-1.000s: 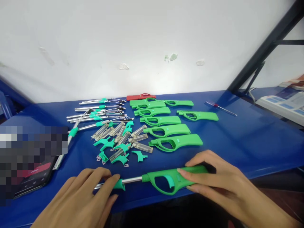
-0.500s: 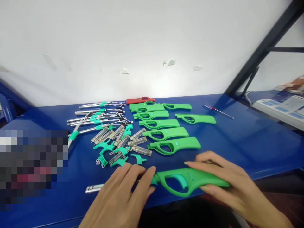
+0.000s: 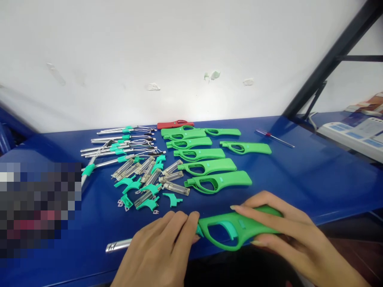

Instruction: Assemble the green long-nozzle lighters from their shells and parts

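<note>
Handle (image 3: 247, 231): at blue table's (image 3: 299, 179) front edge.
Left hand (image 3: 161, 247): fingers clamped on metal tube (image 3: 119, 245).
Right hand (image 3: 278, 227): fingers wrapped around handle.
Collar (image 3: 199, 230): now against handle's mouth, earlier gap gone; parts apparently meeting.

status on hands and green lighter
Left hand holding silver metal tube. Right hand gripping green plastic lighter body. Loose teal plastic triggers beyond, not in the way.
</note>
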Motion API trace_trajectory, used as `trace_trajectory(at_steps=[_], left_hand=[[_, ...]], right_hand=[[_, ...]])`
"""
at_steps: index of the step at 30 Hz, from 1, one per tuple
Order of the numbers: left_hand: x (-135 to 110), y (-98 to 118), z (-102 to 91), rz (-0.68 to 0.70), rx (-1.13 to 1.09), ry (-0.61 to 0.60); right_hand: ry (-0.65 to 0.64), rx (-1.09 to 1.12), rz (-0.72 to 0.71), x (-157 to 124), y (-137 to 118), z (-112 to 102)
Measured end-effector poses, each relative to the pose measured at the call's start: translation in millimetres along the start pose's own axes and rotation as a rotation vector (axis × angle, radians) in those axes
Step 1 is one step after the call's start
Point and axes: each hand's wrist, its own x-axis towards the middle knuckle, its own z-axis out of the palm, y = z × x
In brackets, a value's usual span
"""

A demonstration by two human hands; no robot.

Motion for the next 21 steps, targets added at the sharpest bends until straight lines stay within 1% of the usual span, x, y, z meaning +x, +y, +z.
trace_trajectory(at_steps=[7, 11, 15, 21], left_hand=[[13.0, 3.1, -4.4, -0.076, -0.107, 0.078], [13.6, 4.7, -2.9, -0.118, -0.153, 0.091], [9.7, 5.2, 0.6, -0.075, -0.135, 0.131], [6.7, 5.4, 2.5, 0.004, 0.016, 0.140]], right_hand=[[0.014, -0.037, -0.030, -0.1, -5.8, 1.5], [0.015, -0.035, -0.049, -1.3, -4.8, 3.0], [0.043, -0.017, -0.048, 0.4, -4.9, 4.3], [0.023, 0.045, 0.005, 3.1, -6.4, 5.0]])
